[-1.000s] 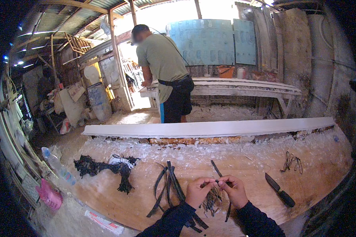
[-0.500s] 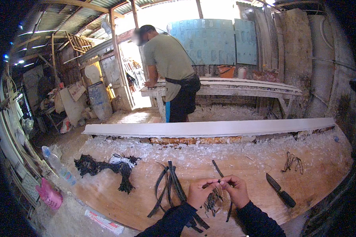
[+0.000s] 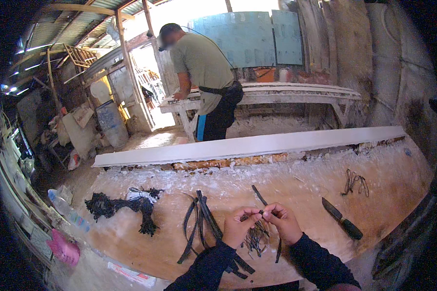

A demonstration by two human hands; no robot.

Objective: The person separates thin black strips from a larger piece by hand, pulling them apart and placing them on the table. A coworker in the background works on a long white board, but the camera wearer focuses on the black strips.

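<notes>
My left hand [image 3: 240, 228] and my right hand [image 3: 286, 225] meet over the near part of the wooden table. Their fingertips pinch together on a small dark piece [image 3: 261, 212], too small to make out further. Just below the fingers is a bunch of thin dark strands [image 3: 255, 240]; whether it hangs from them or lies on the wood I cannot tell. A narrow black strip [image 3: 259, 195] runs out past my right hand. Several longer black strips [image 3: 206, 218] lie beside my left hand. To the right rests a knife [image 3: 342, 218] with a dark handle.
A dark bundle of cords [image 3: 107, 206] with white strands [image 3: 142, 195] lies left on the table. Thin cord loops [image 3: 355, 184] lie far right. A long white moulding [image 3: 247, 149] spans the back edge. Beyond it, another person [image 3: 204, 63] leans over a white-stained bench [image 3: 296, 92].
The whole view has shifted and tilted slightly. My hands stay together at the small dark piece, with a slight change in finger position. The other person remains bent at the bench.
</notes>
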